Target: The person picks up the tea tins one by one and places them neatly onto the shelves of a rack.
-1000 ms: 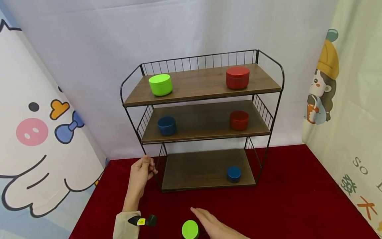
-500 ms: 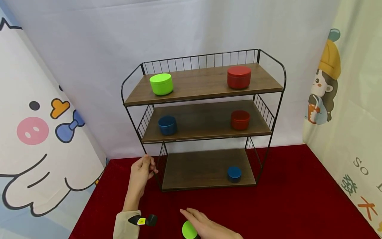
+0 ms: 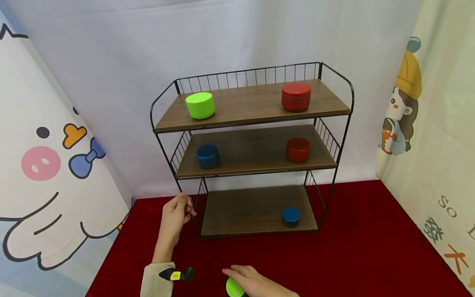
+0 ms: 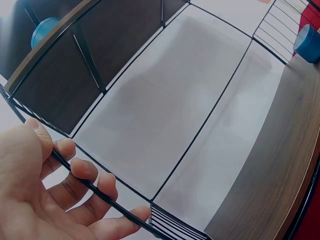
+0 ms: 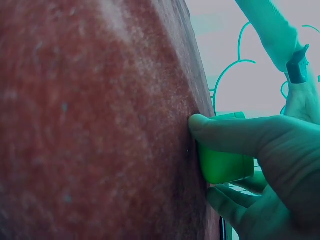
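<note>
My left hand [image 3: 174, 214] grips the left front upright of a three-tier black wire rack with brown wood shelves [image 3: 245, 212]. In the left wrist view, its fingers curl around the thin black rod [image 4: 120, 207]. At the bottom of the head view, my right hand [image 3: 257, 282] reaches over a small lime-green round tin [image 3: 233, 288] on the red cloth. The right wrist view has the thumb lying across one side of the tin [image 5: 227, 167] and the other fingers on its opposite side, close to the cloth.
On the top shelf stand a green tin [image 3: 201, 106] and a red tin [image 3: 296, 97]. The middle shelf bears a blue tin [image 3: 208, 156] and a smaller red tin [image 3: 298, 149]. A small blue tin [image 3: 291, 217] sits at the bottom shelf's right. Printed curtains [image 3: 441, 144] flank the red cloth [image 3: 371, 247].
My right hand has moved left from beside the green tin to over it, with thumb and fingers now on either side. My left hand keeps its place on the upright.
</note>
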### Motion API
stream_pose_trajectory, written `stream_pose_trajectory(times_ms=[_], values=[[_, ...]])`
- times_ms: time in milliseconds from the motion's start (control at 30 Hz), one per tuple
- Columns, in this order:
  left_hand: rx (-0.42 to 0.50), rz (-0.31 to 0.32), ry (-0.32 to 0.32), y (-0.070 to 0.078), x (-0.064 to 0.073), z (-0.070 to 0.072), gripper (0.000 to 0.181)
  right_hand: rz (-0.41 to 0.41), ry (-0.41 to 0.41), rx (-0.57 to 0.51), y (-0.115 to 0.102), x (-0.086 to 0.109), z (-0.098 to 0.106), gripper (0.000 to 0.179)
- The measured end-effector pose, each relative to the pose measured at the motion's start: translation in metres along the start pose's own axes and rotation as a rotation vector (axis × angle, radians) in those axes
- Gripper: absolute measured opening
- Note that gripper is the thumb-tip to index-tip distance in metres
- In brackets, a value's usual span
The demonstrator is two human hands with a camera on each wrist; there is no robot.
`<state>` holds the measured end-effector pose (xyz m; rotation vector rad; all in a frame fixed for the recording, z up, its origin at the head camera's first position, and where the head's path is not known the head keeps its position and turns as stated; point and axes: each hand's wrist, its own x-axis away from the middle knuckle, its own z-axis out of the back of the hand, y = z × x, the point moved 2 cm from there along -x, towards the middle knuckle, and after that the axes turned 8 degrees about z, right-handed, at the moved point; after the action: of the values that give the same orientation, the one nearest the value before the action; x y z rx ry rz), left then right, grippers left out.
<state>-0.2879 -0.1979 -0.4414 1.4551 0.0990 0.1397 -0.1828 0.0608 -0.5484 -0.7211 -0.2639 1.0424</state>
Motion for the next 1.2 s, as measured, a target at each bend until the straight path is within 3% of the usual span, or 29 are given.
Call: stream_pose_trajectory(times_ms=[500,833,1200], values=[[0.006,0.009,-0.004,-0.002,0.001,0.000,0.057,0.009,-0.013,-0.005,0.000,-0.003,-0.001,0.070],[0.010,0.000,-0.002,-0.001,0.000,0.001,0.057,-0.045,0.003,-0.086,-0.001,-0.006,0.002,0.062],[-0.001,-0.011,-0.008,-0.001,-0.001,0.001,0.057,0.000,0.016,-0.083,0.000,-0.011,0.009,0.061]])
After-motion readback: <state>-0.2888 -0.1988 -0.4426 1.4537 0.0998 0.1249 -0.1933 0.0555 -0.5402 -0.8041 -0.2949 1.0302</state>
